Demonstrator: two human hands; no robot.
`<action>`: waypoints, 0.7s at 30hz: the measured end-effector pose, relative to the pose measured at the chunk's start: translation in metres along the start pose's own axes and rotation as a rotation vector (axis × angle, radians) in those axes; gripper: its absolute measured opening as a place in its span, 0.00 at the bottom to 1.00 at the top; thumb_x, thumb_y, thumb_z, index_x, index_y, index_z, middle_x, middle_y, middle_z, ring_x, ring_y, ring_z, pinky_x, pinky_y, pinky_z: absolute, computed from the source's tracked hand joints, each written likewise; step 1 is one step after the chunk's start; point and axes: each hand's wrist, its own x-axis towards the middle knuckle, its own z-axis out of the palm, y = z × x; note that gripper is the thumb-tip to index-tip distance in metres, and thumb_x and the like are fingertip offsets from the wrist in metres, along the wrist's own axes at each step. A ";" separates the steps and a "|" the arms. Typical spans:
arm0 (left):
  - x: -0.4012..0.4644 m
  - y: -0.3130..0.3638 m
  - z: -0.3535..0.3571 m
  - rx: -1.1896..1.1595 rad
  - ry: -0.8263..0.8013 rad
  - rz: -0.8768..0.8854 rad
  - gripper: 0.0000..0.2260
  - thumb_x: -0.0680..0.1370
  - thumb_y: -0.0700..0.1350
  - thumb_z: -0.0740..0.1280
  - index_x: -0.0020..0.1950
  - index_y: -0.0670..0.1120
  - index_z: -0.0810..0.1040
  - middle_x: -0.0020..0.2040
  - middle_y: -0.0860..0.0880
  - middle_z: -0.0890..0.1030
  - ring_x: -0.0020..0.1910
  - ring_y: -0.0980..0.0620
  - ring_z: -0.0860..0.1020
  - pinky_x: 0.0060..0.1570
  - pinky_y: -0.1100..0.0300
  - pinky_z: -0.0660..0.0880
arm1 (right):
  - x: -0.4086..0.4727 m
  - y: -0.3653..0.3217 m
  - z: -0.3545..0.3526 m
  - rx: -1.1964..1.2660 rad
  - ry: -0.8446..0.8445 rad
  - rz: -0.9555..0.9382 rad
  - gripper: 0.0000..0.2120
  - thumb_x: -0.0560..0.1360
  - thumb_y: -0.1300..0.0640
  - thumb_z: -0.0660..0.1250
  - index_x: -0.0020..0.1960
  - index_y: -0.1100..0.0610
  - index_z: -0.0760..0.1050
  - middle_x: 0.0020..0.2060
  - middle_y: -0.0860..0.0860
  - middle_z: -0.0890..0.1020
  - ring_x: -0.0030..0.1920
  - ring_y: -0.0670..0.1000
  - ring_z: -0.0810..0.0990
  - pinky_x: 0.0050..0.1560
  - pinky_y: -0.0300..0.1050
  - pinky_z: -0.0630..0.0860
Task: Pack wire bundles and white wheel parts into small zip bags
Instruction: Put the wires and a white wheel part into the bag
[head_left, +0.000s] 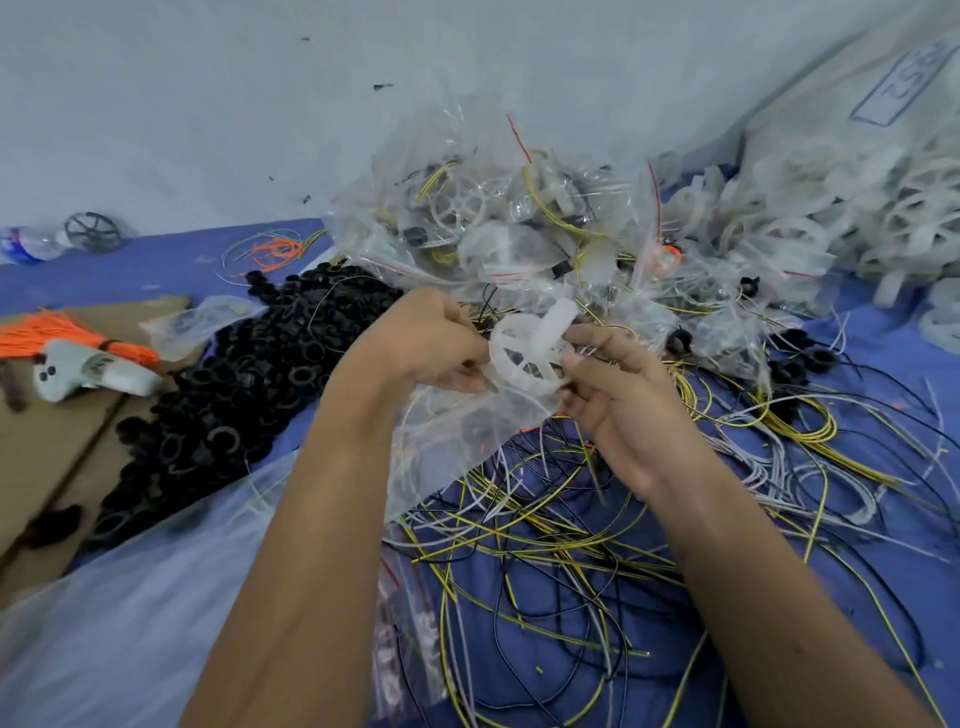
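Both hands meet at the middle of the head view over a blue cloth (130, 265). A white wheel part (524, 345) stands half inside the mouth of a small clear zip bag (457, 436). My left hand (431, 343) pinches the bag's edge at the wheel's left side. On the wheel's right rim, the fingers of my right hand (618, 384) curl around it. The bag hangs down between my forearms. Loose yellow, black and white wires (571, 545) lie tangled beneath the hands.
Filled zip bags (519, 223) are piled behind the hands. Loose white wheels (831, 228) are heaped at the right. Black rings (234, 384) are heaped at the left, beside cardboard (47, 441), orange wires (67, 338) and a grey tool (88, 371). Empty bags (400, 639) lie below.
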 end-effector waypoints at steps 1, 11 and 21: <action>0.000 0.000 -0.002 -0.028 0.021 0.010 0.04 0.76 0.29 0.70 0.43 0.36 0.79 0.30 0.43 0.81 0.25 0.53 0.82 0.28 0.64 0.79 | 0.000 0.000 -0.002 -0.054 0.022 0.002 0.09 0.77 0.69 0.68 0.51 0.57 0.81 0.46 0.59 0.83 0.42 0.52 0.83 0.40 0.43 0.80; -0.008 0.017 0.015 0.151 0.056 0.185 0.04 0.75 0.34 0.72 0.42 0.37 0.78 0.29 0.43 0.83 0.30 0.47 0.85 0.39 0.50 0.85 | -0.007 -0.001 0.006 -0.885 -0.092 -0.247 0.09 0.70 0.58 0.77 0.48 0.49 0.83 0.37 0.46 0.86 0.41 0.45 0.85 0.40 0.36 0.78; -0.030 0.044 0.060 0.440 0.052 0.363 0.08 0.74 0.40 0.70 0.51 0.39 0.79 0.44 0.42 0.85 0.44 0.44 0.85 0.47 0.49 0.83 | -0.022 -0.006 0.025 -0.480 -0.308 -0.149 0.12 0.67 0.69 0.72 0.41 0.53 0.83 0.34 0.49 0.84 0.37 0.43 0.83 0.38 0.40 0.81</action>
